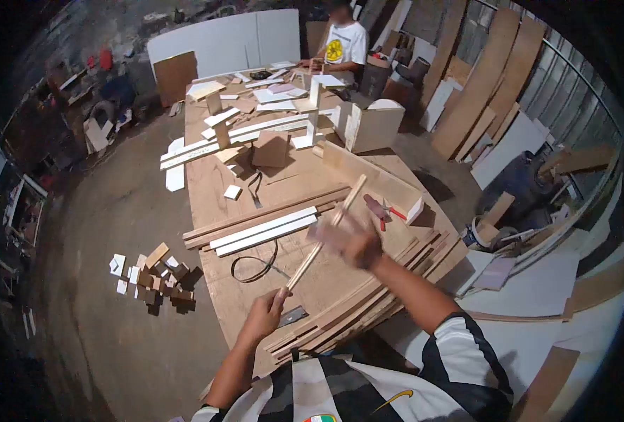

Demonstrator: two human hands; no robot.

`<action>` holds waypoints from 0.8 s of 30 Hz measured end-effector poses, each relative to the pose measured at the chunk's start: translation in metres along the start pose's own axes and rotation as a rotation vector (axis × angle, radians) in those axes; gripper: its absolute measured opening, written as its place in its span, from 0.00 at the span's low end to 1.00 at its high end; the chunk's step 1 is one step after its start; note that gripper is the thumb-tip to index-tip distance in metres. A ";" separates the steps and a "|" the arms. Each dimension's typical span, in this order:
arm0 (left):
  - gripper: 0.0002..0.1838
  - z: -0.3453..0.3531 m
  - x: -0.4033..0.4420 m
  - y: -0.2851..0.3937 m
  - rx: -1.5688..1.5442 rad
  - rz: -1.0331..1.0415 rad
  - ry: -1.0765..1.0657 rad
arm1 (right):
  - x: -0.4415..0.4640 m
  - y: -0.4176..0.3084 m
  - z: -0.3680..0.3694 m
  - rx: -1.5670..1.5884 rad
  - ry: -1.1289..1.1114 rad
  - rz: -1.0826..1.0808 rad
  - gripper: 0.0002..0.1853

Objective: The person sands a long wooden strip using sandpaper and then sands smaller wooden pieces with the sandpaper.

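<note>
My left hand (264, 314) is closed around the lower end of a narrow wooden strip (307, 266), which slants up and away to the right over the workbench (284, 193). Motion smears my right hand (356, 243) at the strip's upper half. Its fingers are too blurred to show whether they grip the strip or hold something against it. Just right of that hand lie red-handled pliers (383, 224) and a dark red tool (375, 206). Beside my left hand rests a flat grey metal piece (293, 316).
White-faced strips (264, 231) and a looped dark band (254, 269) lie left of my hands. Long wooden strips (354, 307) line the near right edge. Small wood blocks (157, 278) are piled on the floor. Across the bench is another person (345, 43).
</note>
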State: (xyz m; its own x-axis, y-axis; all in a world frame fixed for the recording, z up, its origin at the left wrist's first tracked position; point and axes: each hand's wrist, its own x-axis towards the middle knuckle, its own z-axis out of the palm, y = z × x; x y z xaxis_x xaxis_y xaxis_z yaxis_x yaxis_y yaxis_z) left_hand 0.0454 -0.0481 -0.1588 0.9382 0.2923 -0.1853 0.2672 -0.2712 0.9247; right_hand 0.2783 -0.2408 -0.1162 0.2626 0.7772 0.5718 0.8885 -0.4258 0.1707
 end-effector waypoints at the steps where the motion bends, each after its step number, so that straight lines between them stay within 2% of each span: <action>1: 0.24 -0.001 -0.003 -0.003 -0.015 -0.012 -0.010 | 0.007 0.017 -0.003 -0.059 0.036 0.142 0.23; 2: 0.24 -0.002 -0.007 0.002 0.023 -0.008 -0.021 | 0.014 0.035 -0.007 -0.114 0.065 0.285 0.25; 4: 0.23 -0.002 -0.007 -0.002 0.037 0.008 -0.023 | 0.009 0.037 -0.003 -0.036 0.069 0.274 0.24; 5: 0.23 -0.001 -0.008 -0.004 0.050 0.010 -0.017 | 0.006 0.034 0.000 0.056 0.068 0.257 0.24; 6: 0.21 -0.002 -0.009 -0.003 0.021 0.030 -0.007 | 0.012 0.016 -0.015 0.082 0.150 0.047 0.23; 7: 0.21 -0.004 -0.010 -0.002 0.026 0.039 -0.009 | 0.014 0.024 -0.015 0.075 0.158 0.050 0.23; 9: 0.23 -0.006 -0.017 -0.002 0.007 0.041 -0.031 | 0.014 0.048 -0.012 -0.068 0.207 0.295 0.27; 10: 0.23 -0.004 -0.019 -0.004 0.009 0.038 -0.039 | 0.013 0.066 -0.005 -0.035 0.258 0.297 0.19; 11: 0.22 -0.004 -0.017 -0.004 0.017 0.068 -0.022 | 0.008 0.075 0.016 -0.038 0.263 0.298 0.19; 13: 0.22 -0.003 -0.013 0.000 0.029 0.094 -0.002 | 0.008 0.078 0.043 1.100 0.358 0.985 0.17; 14: 0.19 -0.005 -0.009 0.006 0.037 0.140 0.041 | 0.010 0.062 0.048 1.583 0.551 0.882 0.22; 15: 0.15 -0.007 -0.004 0.012 0.044 0.190 0.087 | 0.024 0.038 0.033 1.518 0.490 0.942 0.21; 16: 0.15 -0.008 0.005 0.014 0.047 0.192 0.091 | 0.037 0.020 0.006 1.640 0.443 0.965 0.21; 18: 0.13 -0.011 0.024 0.016 0.260 0.314 0.287 | 0.057 -0.005 -0.029 1.767 0.398 0.985 0.20; 21: 0.13 -0.018 0.046 0.041 0.391 0.454 0.330 | 0.082 -0.025 -0.052 1.984 0.561 1.034 0.20; 23: 0.13 -0.016 0.061 0.054 0.411 0.480 0.338 | 0.093 -0.031 -0.062 2.079 0.633 0.983 0.19; 24: 0.13 -0.014 0.072 0.059 0.398 0.494 0.318 | 0.098 -0.030 -0.061 2.059 0.715 0.874 0.17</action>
State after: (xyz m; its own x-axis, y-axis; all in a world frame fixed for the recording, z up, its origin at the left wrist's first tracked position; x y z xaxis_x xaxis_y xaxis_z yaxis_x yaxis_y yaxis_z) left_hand 0.1251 -0.0300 -0.1129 0.8771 0.2856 0.3862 -0.0558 -0.7380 0.6725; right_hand 0.2541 -0.1805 -0.0165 0.9260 0.3215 0.1981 -0.1257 0.7571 -0.6411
